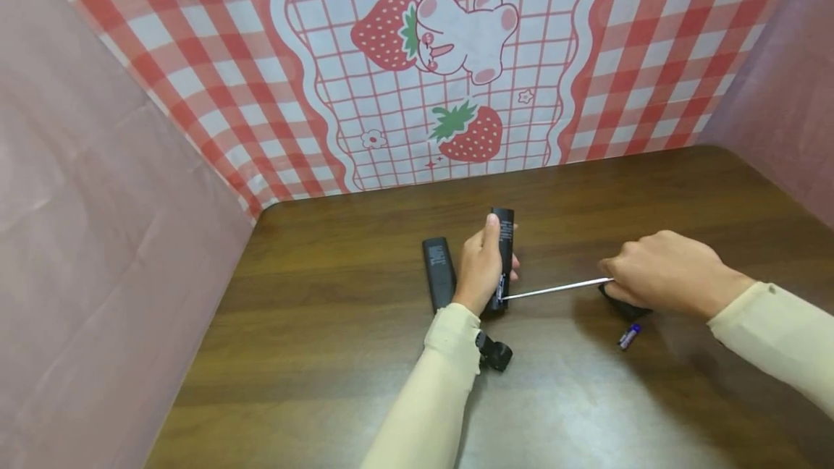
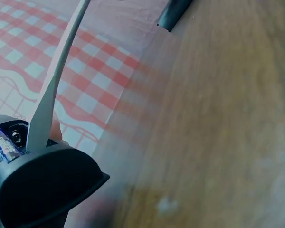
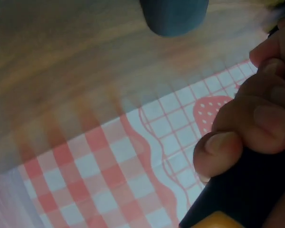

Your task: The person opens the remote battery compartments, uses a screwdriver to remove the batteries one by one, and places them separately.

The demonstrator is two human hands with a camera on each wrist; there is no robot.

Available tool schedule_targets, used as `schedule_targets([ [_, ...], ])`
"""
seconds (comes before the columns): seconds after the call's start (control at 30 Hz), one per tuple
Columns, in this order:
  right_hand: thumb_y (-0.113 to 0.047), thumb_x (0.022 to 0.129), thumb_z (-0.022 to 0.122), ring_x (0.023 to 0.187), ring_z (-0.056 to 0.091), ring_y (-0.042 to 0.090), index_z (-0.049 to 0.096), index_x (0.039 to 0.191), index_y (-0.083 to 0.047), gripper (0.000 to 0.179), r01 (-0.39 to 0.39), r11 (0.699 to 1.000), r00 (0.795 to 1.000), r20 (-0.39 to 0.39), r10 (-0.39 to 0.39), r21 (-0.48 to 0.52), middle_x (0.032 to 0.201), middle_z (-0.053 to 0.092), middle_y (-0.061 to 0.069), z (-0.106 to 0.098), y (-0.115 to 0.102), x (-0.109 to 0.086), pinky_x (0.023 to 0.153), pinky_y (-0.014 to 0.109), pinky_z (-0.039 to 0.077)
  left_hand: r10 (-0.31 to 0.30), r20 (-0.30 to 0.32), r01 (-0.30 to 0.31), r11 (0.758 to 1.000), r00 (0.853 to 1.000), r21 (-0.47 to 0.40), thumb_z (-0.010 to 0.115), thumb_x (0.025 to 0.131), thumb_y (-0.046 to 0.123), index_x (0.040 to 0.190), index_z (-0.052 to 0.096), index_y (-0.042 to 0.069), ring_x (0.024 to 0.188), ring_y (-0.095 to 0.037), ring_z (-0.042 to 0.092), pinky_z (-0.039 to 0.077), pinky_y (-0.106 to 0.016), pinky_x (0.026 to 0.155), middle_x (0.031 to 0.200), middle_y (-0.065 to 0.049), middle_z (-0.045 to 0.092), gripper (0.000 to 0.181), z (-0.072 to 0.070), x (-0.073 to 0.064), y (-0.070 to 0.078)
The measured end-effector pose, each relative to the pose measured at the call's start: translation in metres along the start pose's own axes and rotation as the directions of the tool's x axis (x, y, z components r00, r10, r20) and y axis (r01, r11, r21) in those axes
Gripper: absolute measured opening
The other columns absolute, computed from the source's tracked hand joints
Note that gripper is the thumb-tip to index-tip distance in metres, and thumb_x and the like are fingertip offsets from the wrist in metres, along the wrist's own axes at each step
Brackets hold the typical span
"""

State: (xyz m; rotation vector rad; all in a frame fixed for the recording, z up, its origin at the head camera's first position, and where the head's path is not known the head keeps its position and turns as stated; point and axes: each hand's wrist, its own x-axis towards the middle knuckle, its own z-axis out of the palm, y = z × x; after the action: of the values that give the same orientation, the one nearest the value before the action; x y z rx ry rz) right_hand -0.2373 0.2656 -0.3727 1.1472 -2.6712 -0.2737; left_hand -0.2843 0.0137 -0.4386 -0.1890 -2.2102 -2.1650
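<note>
My left hand (image 1: 481, 263) grips a black remote control (image 1: 506, 237), thumb along its side. Its battery compartment is open, and a purple-and-silver battery (image 2: 4, 145) lies inside by a bare metal spring (image 2: 17, 137). In my right hand (image 1: 671, 273) is a screwdriver with a long metal shaft (image 1: 560, 288) and a black handle (image 3: 247, 190) with an orange part. Its flat tip (image 2: 38, 135) reaches into the compartment beside the battery. Below the right hand, a black curved piece (image 1: 625, 305) is partly hidden. Nearby on the table lies a loose purple battery (image 1: 629, 337).
A second black remote (image 1: 439, 270) lies on the brown wooden table (image 1: 313, 353), just left of my left hand. A small black device (image 1: 496, 355) is strapped at the left wrist. Behind the table hangs a red-and-white checked cloth (image 1: 260, 71) with strawberries.
</note>
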Motion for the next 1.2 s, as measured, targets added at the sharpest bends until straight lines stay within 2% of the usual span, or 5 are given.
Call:
schedule_targets([
  [0.47,-0.035,0.088,0.068,0.05,0.033,0.006,0.05,0.082,-0.019,0.025,-0.29,0.937,0.952,0.161,0.261,0.196,0.057,0.038,-0.01,-0.004,-0.004,-0.019,0.044,0.027,0.026,-0.007,-0.006,0.006,0.994,1.0,-0.113,0.034,0.101,0.066,0.121,0.071,0.006,0.048,-0.02,0.06,0.057,-0.04,0.05,0.062,-0.01,0.064,0.073,0.0,0.004,-0.004],
  [0.7,-0.024,0.089,0.066,0.053,0.033,0.004,0.054,0.084,-0.018,0.014,-0.265,0.937,0.963,0.108,0.246,0.229,0.064,0.042,-0.013,-0.001,-0.005,-0.027,0.044,0.025,0.026,-0.02,-0.016,0.018,0.992,1.0,-0.122,0.035,0.101,0.065,0.119,0.072,0.007,0.047,-0.018,0.06,0.057,-0.036,0.048,0.062,-0.01,0.063,0.071,0.001,0.002,-0.003],
  [0.87,-0.02,0.087,0.074,0.054,0.033,-0.003,0.058,0.091,-0.02,0.017,-0.155,0.957,0.984,-0.048,0.171,0.245,0.072,0.044,-0.019,0.0,-0.006,-0.031,0.045,0.021,0.029,-0.029,-0.026,0.025,0.992,0.999,-0.124,0.035,0.102,0.064,0.118,0.073,0.009,0.049,-0.018,0.061,0.057,-0.038,0.048,0.063,-0.01,0.063,0.069,0.0,0.002,-0.003],
  [1.03,-0.019,0.082,0.081,0.051,0.027,-0.008,0.054,0.093,-0.024,0.03,-0.057,0.971,0.982,-0.163,0.096,0.231,0.071,0.039,-0.024,0.0,-0.006,-0.035,0.043,0.017,0.026,-0.032,-0.018,0.029,0.991,0.999,-0.129,0.035,0.101,0.066,0.12,0.071,0.007,0.047,-0.019,0.06,0.055,-0.034,0.047,0.066,-0.009,0.064,0.072,0.0,0.002,-0.003],
  [1.2,-0.026,0.083,0.08,0.05,0.026,-0.008,0.055,0.091,-0.025,0.026,-0.082,0.979,0.974,-0.193,0.119,0.187,0.067,0.037,-0.025,0.0,-0.008,-0.035,0.042,0.019,0.024,-0.029,-0.012,0.027,0.99,0.999,-0.141,0.034,0.101,0.065,0.122,0.07,0.005,0.05,-0.018,0.062,0.057,-0.035,0.049,0.065,-0.01,0.063,0.072,-0.001,0.003,-0.004],
])
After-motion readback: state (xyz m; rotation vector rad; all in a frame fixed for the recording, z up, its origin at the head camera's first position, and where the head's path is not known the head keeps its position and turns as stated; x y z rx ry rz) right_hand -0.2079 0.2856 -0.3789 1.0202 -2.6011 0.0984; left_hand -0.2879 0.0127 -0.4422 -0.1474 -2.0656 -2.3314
